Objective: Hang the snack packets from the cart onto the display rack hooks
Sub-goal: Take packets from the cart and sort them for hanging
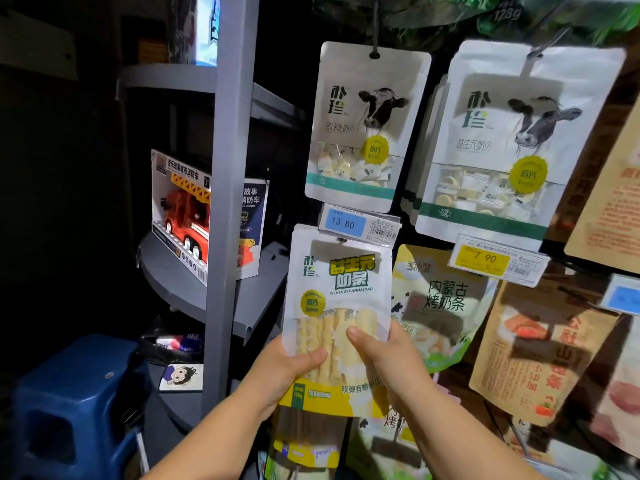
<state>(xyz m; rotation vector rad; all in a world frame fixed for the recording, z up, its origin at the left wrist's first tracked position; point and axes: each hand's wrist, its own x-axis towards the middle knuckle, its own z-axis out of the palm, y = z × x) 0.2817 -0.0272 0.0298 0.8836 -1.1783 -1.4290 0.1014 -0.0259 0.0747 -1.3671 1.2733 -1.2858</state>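
One blue plastic stool (69, 403) stands at the far left in the dark, low in the view. Right of it, a boxed red toy fire truck (187, 216) sits on a grey shelf (256, 299), partly crossed by the shelf's grey upright post (228, 168). Next comes the left hand (287, 368), grasping the lower left edge of the white-and-yellow snack packet (337, 292), thumb laid across the clear window on its front and the fingers hidden behind. The packet is held upright in front of the display rack, its top edge just beneath a blue price tag (358, 225) reading 13.80; a dark hook tip (342, 240) shows at the packet's top centre, though whether the hang hole is on it cannot be told. Above the tag a white cow-print packet (363, 126) hangs from its own hook. The right hand (384, 358) grips the packet's right edge, thumb pressed on the front, fingers behind. Partly covered by that hand is a hanging yellow-and-white packet (446, 299). Further right a stack of larger cow-print packets (512, 143) hangs above a yellow price tag (491, 261) marked 7.90, and brown paper packets (540, 351) hang at the right edge.
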